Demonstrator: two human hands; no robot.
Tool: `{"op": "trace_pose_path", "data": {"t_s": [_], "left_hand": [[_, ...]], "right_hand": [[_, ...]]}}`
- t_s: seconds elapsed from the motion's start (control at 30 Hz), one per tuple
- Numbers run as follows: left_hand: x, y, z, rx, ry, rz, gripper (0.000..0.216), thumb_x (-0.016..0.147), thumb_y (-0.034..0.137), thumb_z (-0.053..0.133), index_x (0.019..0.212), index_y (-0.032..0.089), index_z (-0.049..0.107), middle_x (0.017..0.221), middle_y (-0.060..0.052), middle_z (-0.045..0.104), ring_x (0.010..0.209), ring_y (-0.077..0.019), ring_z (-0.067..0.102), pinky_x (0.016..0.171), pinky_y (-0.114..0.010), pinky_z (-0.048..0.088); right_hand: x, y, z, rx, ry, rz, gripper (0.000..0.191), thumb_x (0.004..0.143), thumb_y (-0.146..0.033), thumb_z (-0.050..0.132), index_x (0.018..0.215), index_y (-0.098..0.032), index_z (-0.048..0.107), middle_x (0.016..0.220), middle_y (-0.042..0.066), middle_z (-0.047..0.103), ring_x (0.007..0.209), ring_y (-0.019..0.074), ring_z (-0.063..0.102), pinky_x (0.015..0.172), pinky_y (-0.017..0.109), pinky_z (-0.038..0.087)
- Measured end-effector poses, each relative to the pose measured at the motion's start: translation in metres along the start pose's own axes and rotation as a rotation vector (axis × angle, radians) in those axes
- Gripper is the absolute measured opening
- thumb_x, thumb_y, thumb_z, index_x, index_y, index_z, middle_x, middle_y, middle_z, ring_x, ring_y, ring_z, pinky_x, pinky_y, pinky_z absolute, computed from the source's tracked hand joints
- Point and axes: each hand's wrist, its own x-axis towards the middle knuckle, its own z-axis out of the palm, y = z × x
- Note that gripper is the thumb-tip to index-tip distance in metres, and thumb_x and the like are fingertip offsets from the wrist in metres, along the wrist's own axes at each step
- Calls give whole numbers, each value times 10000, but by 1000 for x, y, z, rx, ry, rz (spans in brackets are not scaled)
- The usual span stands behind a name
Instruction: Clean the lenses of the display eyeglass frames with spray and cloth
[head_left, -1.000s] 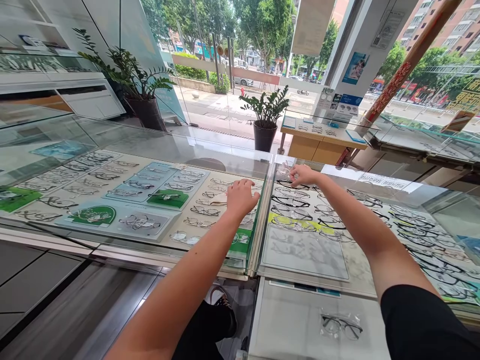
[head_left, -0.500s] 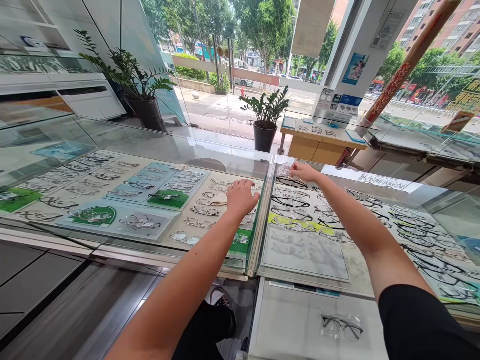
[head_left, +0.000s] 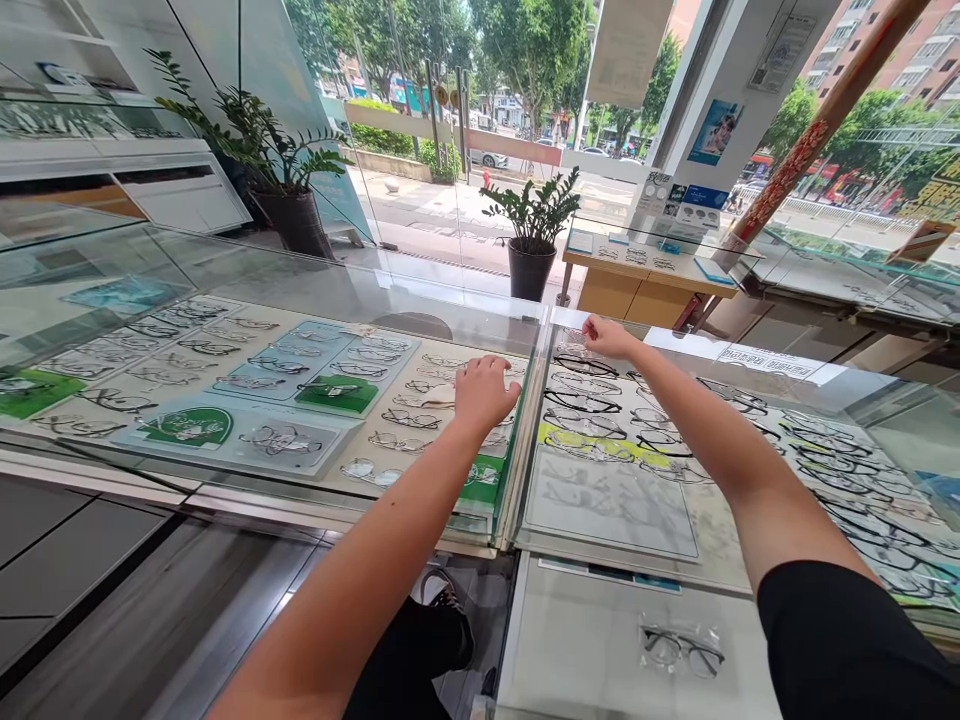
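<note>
My right hand [head_left: 609, 337] reaches to the far end of the right display tray [head_left: 611, 505]. Its fingers are pinched on a pair of glasses in a clear bag [head_left: 570, 338], held just above the back row of frames. My left hand [head_left: 484, 392] rests palm down on the left display tray [head_left: 225, 440] beside the metal divider [head_left: 523, 440]. Its fingers are loosely bent and hold nothing. Rows of eyeglass frames [head_left: 581, 400] lie under and around both hands.
A bagged pair of dark glasses [head_left: 681, 648] lies on the white ledge [head_left: 570, 640] nearest me. Glass walls rise around the counter. Beyond it stand two potted plants [head_left: 531, 262] and a wooden table [head_left: 637, 285] near the shop window.
My right hand has moved a little farther away and up with the bagged glasses. My left hand has stayed in place.
</note>
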Motion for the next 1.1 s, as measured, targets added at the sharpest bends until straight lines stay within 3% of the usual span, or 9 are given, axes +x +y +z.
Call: {"op": "trace_pose_path", "data": {"t_s": [0.17,0.37,0.5,0.63,0.73,0.83,0.93,1.0,1.1], "left_hand": [[1,-1,1,6,-4,0,389,1006,349,545,1346,225,685,1505,-137,687,1425,-374,572,1152,-552,462],[3,-2,3,15,-7,-6,403,1003,361,534,1351,223,681,1508,-127,684,1422,-365,573,1157,-555,465],[5,-3,2,16,-7,-1,401,998,359,529,1341,222,684,1501,-131,690,1414,-371,578,1148,-559,471],[10,-4,1,8,5,8,388,985,358,536,1315,224,690,1475,-159,704,1411,-398,571,1125,-570,475],[15,-5,0,-6,18,21,365,963,349,552,1263,211,708,1446,-185,713,1387,-424,583,1097,-577,480],[18,-4,-3,-28,42,32,321,962,344,544,1186,205,727,1337,-194,749,1297,-423,637,1037,-547,501],[17,0,-7,-40,94,61,317,971,317,517,1153,181,738,1247,-206,764,1223,-415,663,1019,-535,493],[13,4,-11,-41,139,95,334,983,303,496,1162,166,742,1251,-207,764,1242,-416,650,1067,-550,461],[7,9,-16,-40,185,149,365,1011,302,457,1192,159,740,1273,-190,766,1290,-399,625,1133,-547,414]], "right_hand": [[-4,-5,-1,-8,24,3,294,775,-188,651,992,-275,473,925,11,722,880,237,644,883,386,459],[-13,-16,-12,-43,120,4,235,795,-221,673,935,-260,488,937,48,736,957,279,654,1013,469,434],[-52,-29,-41,-77,266,-53,117,892,-265,603,992,-241,547,1101,102,735,1073,302,632,1096,496,381],[-153,-45,-71,-127,318,-198,98,978,-315,578,1019,-228,597,1084,102,725,1060,303,629,1089,490,377],[-260,-54,-70,-185,159,-266,174,1046,-393,569,1061,-231,630,1081,98,726,1055,303,636,1097,507,389],[-367,-49,-43,-161,-13,-248,259,1032,-494,652,1147,-263,665,1187,101,735,1141,313,648,1101,508,447],[-455,-29,-1,-161,-33,-216,609,900,-671,789,1340,-273,654,1406,141,695,1364,367,603,1184,539,455],[-494,-11,27,-200,7,-166,751,880,-725,787,1457,-277,609,1515,166,647,1468,398,546,1218,571,434],[-524,10,57,-241,130,-97,619,1005,-641,669,1482,-256,587,1533,185,632,1458,388,554,1208,577,437]]}}
